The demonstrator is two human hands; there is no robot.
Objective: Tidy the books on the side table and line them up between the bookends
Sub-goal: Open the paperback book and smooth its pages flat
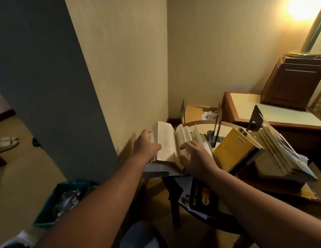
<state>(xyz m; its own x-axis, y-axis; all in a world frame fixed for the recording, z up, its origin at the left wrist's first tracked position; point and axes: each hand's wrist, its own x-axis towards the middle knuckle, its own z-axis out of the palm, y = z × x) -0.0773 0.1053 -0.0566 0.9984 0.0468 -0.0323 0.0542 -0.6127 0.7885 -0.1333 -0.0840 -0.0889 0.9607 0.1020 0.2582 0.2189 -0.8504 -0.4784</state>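
**Now: two hands on a splayed book at the side table's left edge**

Seen from a head camera looking down, a person's bare arms reach to a small round side table (pixel 201 122) in the corner of a dim, lamp-lit room. An open book (pixel 166 142) stands there with its pages fanned out. The left hand (pixel 147 144) grips the book's left block of pages, fingers curled behind and thumb across the front. The right hand (pixel 195 156) lies on the right-hand pages with fingers spread and holds nothing.

Black metal bookends (pixel 218 120) stand upright further back on the table. To the right, a yellow book (pixel 235 149) leans over, and beyond it a row of leaning books (pixel 281 154) slumps against another bookend. None of them is lined up yet.

The step in hand looks like closing this book. It would go best if the right hand sweeps the loose pages leftward while the left hand braces the spine, so no page creases.

Room is tight. The book appears to overhang the table's near left rim, with the wall (pixel 138 86) just beside it and a waste bin (pixel 66 199) on the floor below. The only open tabletop lies between the bookends, behind the book.
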